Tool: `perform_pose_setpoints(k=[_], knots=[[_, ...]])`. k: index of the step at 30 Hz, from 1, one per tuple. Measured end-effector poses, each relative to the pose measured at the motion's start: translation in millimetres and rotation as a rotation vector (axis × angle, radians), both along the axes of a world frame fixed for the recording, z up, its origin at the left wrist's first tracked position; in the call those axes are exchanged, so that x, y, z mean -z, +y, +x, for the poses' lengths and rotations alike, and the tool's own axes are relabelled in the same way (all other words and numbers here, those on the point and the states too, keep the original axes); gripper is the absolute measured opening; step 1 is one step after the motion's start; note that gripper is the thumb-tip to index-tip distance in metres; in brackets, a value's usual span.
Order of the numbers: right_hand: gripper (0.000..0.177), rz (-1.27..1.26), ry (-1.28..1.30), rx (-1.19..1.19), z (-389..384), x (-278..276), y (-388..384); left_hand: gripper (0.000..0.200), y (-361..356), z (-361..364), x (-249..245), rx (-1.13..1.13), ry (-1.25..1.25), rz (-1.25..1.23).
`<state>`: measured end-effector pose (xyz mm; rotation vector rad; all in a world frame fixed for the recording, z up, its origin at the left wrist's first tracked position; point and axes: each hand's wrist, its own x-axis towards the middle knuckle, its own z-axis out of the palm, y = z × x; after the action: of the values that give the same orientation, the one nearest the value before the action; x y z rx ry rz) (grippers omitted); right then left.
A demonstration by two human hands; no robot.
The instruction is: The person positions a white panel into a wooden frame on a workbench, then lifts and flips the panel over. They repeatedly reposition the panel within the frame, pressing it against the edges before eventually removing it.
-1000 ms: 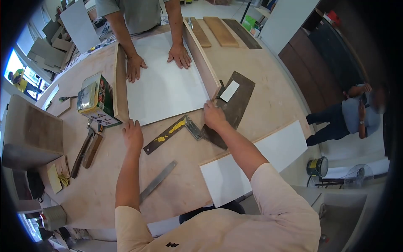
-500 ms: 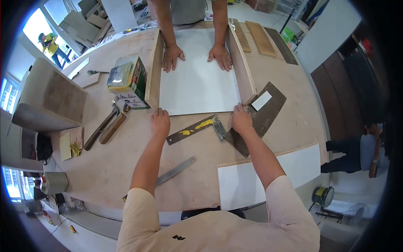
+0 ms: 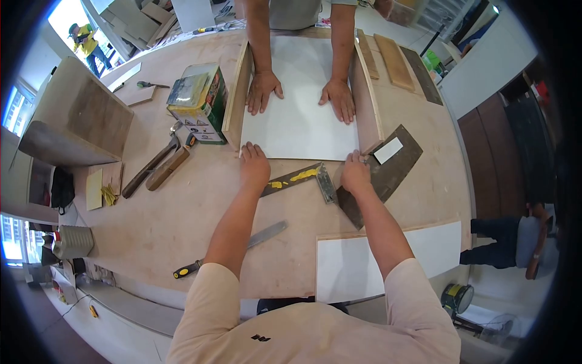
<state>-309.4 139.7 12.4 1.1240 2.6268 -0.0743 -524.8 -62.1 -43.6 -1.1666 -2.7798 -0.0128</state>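
A white panel point(image 3: 303, 130) lies between two upright wooden side boards, the left board point(image 3: 237, 100) and the right board point(image 3: 367, 100). My left hand point(image 3: 254, 167) holds the panel's near left corner, fingertips over its edge and thumb hidden. At the near right corner, beside the end of the right board, my right hand point(image 3: 356, 175) has its fingers bent on the panel's edge. Across from me, a co-worker's two hands point(image 3: 264, 91) press flat on the panel. A try square point(image 3: 303, 177) with yellow marks lies between my forearms, near a dark plate point(image 3: 394, 167).
A can point(image 3: 203, 112) stands against the left board, near a hammer point(image 3: 154, 164). A saw-like blade with a black handle point(image 3: 267, 235) lies by my left forearm. Another white board point(image 3: 345, 270) is at the table's near edge. A wooden box point(image 3: 79, 121) stands at left.
The panel and side boards have shifted slightly toward me in view, partly as the camera turned. My left fingers now reach further over the panel's edge. The co-worker's hands slid nearer.
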Motion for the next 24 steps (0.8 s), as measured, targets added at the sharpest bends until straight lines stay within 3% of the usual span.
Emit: perform_pose_setpoints(k=[10, 14, 20, 24], knots=[[0.056, -0.003, 0.058, 0.049, 1.5, 7.3, 0.4, 0.051, -6.6, -5.8, 20.7, 0.001, -0.008, 0.035], [0.057, -0.024, 0.117, 0.124, -0.4, 11.7, -13.8, 0.054, -11.2, 3.9, -10.5, -0.012, -0.063, -0.013], [0.059, -0.046, 0.132, 0.153, -0.8, 12.6, -12.9, 0.065, -13.0, -4.3, -12.0, 0.036, -0.148, 0.028], [0.059, -0.049, 0.151, 0.161, -4.5, 7.7, -14.4, 0.063, -14.6, -11.2, -23.7, 0.044, -0.209, -0.070]])
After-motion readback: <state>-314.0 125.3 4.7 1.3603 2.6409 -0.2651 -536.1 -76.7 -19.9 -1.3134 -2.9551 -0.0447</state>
